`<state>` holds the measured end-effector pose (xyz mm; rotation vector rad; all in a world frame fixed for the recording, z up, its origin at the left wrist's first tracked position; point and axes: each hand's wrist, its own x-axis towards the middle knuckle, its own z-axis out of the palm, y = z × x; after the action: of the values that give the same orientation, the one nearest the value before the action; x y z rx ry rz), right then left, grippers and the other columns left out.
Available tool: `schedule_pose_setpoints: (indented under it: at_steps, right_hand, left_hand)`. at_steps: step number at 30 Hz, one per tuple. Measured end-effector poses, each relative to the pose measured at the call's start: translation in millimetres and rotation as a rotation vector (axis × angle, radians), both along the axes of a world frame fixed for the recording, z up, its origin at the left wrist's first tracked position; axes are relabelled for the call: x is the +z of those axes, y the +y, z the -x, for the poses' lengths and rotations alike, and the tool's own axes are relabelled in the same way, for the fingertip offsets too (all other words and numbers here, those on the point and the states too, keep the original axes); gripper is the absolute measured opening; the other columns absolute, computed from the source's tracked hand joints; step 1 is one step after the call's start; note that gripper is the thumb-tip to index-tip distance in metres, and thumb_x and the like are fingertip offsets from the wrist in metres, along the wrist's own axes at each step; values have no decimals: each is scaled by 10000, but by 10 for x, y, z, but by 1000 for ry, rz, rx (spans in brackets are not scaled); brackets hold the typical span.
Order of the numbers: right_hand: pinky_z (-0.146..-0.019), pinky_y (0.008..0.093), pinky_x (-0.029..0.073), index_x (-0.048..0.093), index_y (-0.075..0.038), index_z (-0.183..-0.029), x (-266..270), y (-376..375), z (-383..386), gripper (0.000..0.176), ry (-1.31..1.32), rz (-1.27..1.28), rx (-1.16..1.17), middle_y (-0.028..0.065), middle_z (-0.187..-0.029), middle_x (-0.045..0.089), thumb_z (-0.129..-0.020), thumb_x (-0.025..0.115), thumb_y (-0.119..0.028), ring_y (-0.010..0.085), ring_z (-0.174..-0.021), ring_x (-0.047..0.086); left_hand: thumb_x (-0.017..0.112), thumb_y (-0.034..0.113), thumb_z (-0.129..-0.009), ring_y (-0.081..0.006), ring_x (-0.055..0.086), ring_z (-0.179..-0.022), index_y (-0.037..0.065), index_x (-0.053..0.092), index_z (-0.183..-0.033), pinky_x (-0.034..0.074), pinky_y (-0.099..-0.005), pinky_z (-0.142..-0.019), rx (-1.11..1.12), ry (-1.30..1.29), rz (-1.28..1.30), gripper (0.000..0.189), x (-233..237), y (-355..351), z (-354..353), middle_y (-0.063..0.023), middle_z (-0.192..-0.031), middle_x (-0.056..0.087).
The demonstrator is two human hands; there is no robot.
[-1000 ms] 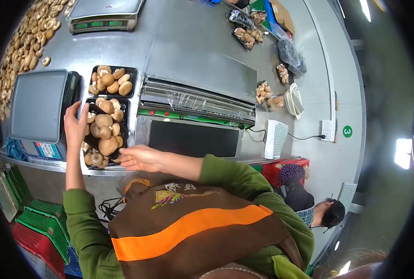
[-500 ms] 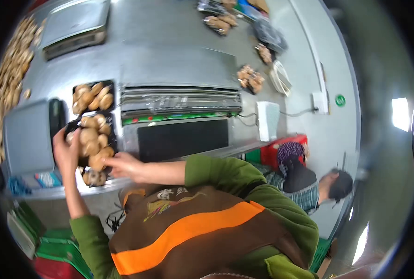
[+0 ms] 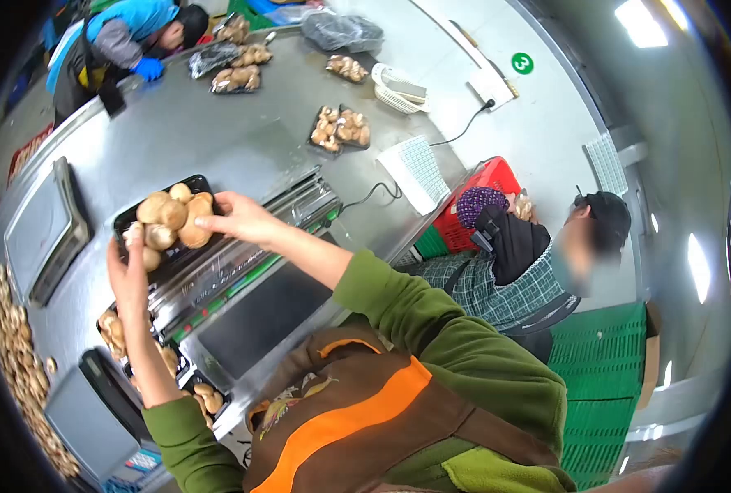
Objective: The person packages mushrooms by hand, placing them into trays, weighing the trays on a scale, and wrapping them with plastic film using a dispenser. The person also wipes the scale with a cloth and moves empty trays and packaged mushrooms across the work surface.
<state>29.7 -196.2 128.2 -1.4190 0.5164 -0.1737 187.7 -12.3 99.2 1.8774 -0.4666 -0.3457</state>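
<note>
- Head view, the hands: the left hand (image 3: 127, 275) is curled around the near end of a black tray (image 3: 127, 220), thumb and fingers closed on its rim. The right hand (image 3: 238, 218) grips the opposite end, fingers pressed together over the edge and touching the mushrooms (image 3: 172, 218) heaped in it.
- The tray is held between both hands over the back of the film wrapping machine (image 3: 242, 263). I cannot tell whether it rests on the machine or is clear of it.
- Directly below the tray runs the machine's strip of clear film, and nearer the person lies its dark flat plate (image 3: 254, 316).
- Beside the left forearm, by the machine's left side, more filled trays (image 3: 115, 329) sit in a row on the counter (image 3: 184, 131), partly hidden by the arm.
- A scale (image 3: 41, 226) stands just left of the held tray; a second scale (image 3: 90, 415) is at the counter's near corner.
- Loose mushrooms (image 3: 8, 345) are banked along the counter's left edge.
- Further back on the counter lie a pair of mushroom trays (image 3: 341, 127), wrapped packs (image 3: 234, 78), a white basket (image 3: 398, 90) and a white mesh pad (image 3: 419, 172) with a cable beside it.
- To the right, close beside the person's elbow, a co-worker in a plaid shirt (image 3: 513, 287) bends over a red crate (image 3: 488, 181); green crates (image 3: 604, 386) sit behind.
- At the far end another person in a blue jacket (image 3: 119, 37) leans over the counter.
</note>
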Motion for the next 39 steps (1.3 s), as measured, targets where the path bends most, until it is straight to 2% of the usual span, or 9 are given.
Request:
schedule_pose_setpoints:
  at_steps: [9,13,17,21,25,27,31,35,39]
  right_hand:
    - [-920,400,445,552,76,-1148,-456,-996,229,870,415,626,-19,257,-1152,567,-671,673,-641,340,-1072,562]
    - [-840,386,464,603,-26,-1110,-468,-1017,714,557,165,881,-385,169,-971,601,-787,638,-478,296,-953,571]
    - [-836,406,412,689,-92,-901,-364,-988,1280,381,460,1043,-272,127,-917,581,-792,636,-454,291,-935,526]
    - [-832,415,381,707,-122,-750,-369,-750,1125,374,625,1273,-113,110,-902,605,-785,619,-484,292,-968,517]
    - [-633,414,466,627,-50,-754,-468,-684,1003,308,447,980,-245,125,-782,636,-765,687,-352,275,-702,617]
    - [-424,290,339,583,-35,-762,-465,-824,1108,349,296,93,-275,19,-590,492,-831,666,-367,125,-466,428]
    - [-353,160,228,418,-131,-663,-400,-680,1132,269,115,-1188,-143,-60,-568,323,-890,530,-225,33,-448,282]
    - [-363,201,270,372,-103,-559,13,-976,783,311,-194,-1126,-154,-33,-518,307,-850,459,-169,87,-414,285]
    - [-786,301,463,591,-46,-888,761,-1109,97,309,-516,-720,-197,123,-983,619,-945,422,-298,213,-912,587]
  left_hand:
    - [564,431,-888,-238,574,-986,-85,541,-1176,438,-326,-871,-134,156,-158,592,-108,-738,308,-202,-1060,614]
    - [595,316,-896,-229,571,-909,-75,553,-1130,451,-339,-820,152,13,-14,458,-102,-191,527,-182,-1013,590]
    - [635,308,-849,-307,547,-800,-52,645,-704,429,-408,-737,201,-204,-554,388,-156,428,785,-174,-751,581]
    - [667,408,-786,-324,565,-773,3,693,-706,445,-422,-741,118,-527,-756,414,-93,179,1037,-155,-773,620]
    - [693,338,-764,-330,569,-606,-29,623,-646,449,-429,-633,68,-235,-618,391,-210,2,928,-178,-644,604]
    - [661,260,-816,-186,450,-462,14,507,-619,386,-331,-453,13,-53,-175,351,-351,164,806,-48,-516,479]
    - [517,215,-911,-31,292,-456,154,405,-685,219,-150,-366,-59,1579,665,260,-128,240,863,71,-547,286]
    - [414,215,-972,-57,300,-458,138,436,-699,289,-179,-361,-175,1198,1024,284,218,200,557,59,-577,310]
    - [403,294,-984,-182,596,-938,48,621,-1024,486,-308,-824,72,702,1102,331,925,-300,222,-107,-1032,645]
